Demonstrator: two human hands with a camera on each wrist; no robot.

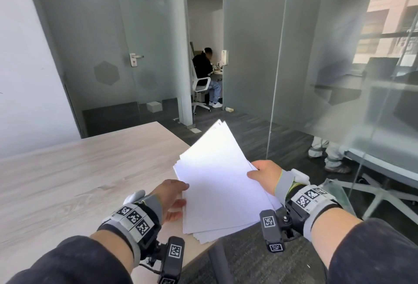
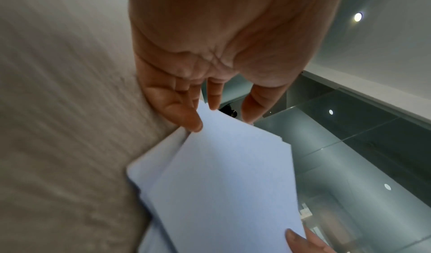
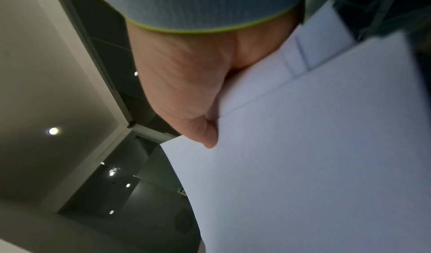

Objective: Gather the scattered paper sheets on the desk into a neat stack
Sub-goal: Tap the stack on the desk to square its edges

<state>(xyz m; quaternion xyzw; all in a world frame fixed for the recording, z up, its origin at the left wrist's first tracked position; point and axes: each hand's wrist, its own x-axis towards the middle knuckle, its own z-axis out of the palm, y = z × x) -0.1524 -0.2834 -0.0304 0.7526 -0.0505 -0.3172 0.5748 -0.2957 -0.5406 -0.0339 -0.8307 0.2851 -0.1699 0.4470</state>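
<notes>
A stack of white paper sheets (image 1: 221, 182) is held tilted above the right front corner of the light wooden desk (image 1: 79, 170), its edges slightly fanned. My right hand (image 1: 264, 175) pinches the stack's right edge, thumb on top; the right wrist view shows that thumb (image 3: 203, 131) pressed on the sheets (image 3: 314, 155). My left hand (image 1: 174, 197) lies against the stack's left edge. In the left wrist view its fingers (image 2: 184, 113) are nearly straight and a fingertip touches the paper's (image 2: 221, 183) edge over the desk (image 2: 58, 109).
The desk's right edge runs just under the papers, with dark carpet (image 1: 260, 132) beyond. Frosted glass partitions (image 1: 260, 57) and a glass door (image 1: 126, 62) stand behind. A person sits on a white chair (image 1: 203, 84) in the far room. A grey chair base (image 1: 384, 188) is at right.
</notes>
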